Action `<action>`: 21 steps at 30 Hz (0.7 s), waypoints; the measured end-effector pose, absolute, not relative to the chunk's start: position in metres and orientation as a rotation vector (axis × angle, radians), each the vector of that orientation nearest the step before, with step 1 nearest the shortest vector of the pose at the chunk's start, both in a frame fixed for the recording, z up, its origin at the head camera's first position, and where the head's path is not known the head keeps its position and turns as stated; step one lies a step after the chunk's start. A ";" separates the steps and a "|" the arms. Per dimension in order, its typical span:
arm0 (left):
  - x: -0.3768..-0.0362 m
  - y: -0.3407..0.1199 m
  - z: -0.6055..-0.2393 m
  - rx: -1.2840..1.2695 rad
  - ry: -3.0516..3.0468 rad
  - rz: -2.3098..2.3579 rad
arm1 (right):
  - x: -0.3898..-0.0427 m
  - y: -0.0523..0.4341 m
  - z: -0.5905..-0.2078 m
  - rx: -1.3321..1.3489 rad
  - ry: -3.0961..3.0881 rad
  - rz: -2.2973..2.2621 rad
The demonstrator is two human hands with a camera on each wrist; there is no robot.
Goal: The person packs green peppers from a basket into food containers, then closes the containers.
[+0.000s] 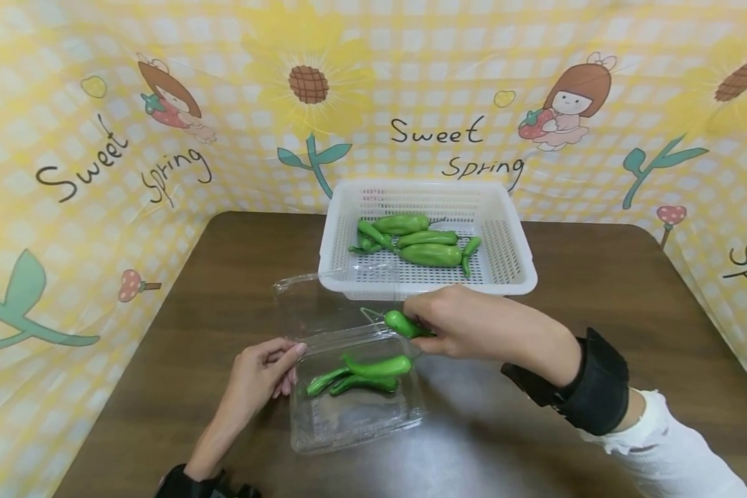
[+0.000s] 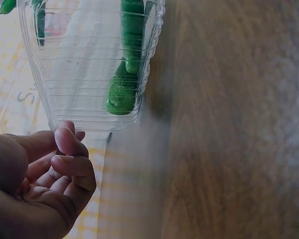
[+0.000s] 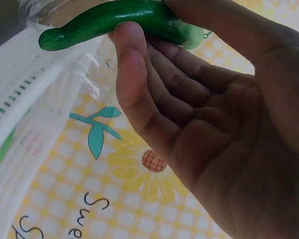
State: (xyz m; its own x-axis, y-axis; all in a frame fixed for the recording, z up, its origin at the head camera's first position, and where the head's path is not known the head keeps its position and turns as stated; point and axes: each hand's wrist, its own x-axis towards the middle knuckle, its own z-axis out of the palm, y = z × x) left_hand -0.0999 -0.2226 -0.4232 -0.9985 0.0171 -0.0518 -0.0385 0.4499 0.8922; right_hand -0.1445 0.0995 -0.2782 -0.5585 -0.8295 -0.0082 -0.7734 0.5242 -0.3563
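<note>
A green pepper (image 1: 403, 324) is being held in the curled fingers of the right hand (image 1: 473, 325), just above the open clear plastic box (image 1: 355, 415), between it and the white basket (image 1: 517, 277). Two more peppers (image 1: 367, 373) are lying inside the box. The box's near left edge is being touched by the left hand (image 1: 263, 373), fingers loosely bent and gripping nothing. Several peppers are lying in the basket behind, on the brown table (image 1: 597, 311).
</note>
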 end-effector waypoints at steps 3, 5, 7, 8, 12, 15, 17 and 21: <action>-0.100 -0.222 -0.423 -0.038 2.628 1.615 | -0.144 0.094 -0.281 -1.396 2.568 -0.462; -0.100 -0.221 -0.423 -0.037 2.625 1.615 | -0.143 0.092 -0.283 -1.413 2.565 -0.452; -0.100 -0.220 -0.423 -0.031 2.624 1.615 | -0.142 0.090 -0.285 -1.430 2.565 -0.450; -0.100 -0.220 -0.423 -0.029 2.626 1.617 | -0.141 0.089 -0.286 -1.438 2.565 -0.448; -0.101 -0.220 -0.423 -0.022 2.635 1.619 | -0.139 0.083 -0.288 -1.458 2.563 -0.429; -0.101 -0.220 -0.423 -0.031 2.634 1.612 | -0.138 0.078 -0.290 -1.428 2.535 -0.419; -0.101 -0.220 -0.423 -0.042 2.630 1.609 | -0.137 0.075 -0.292 -1.404 2.519 -0.401; -0.101 -0.220 -0.423 -0.046 2.625 1.604 | -0.135 0.069 -0.296 -1.399 2.499 -0.368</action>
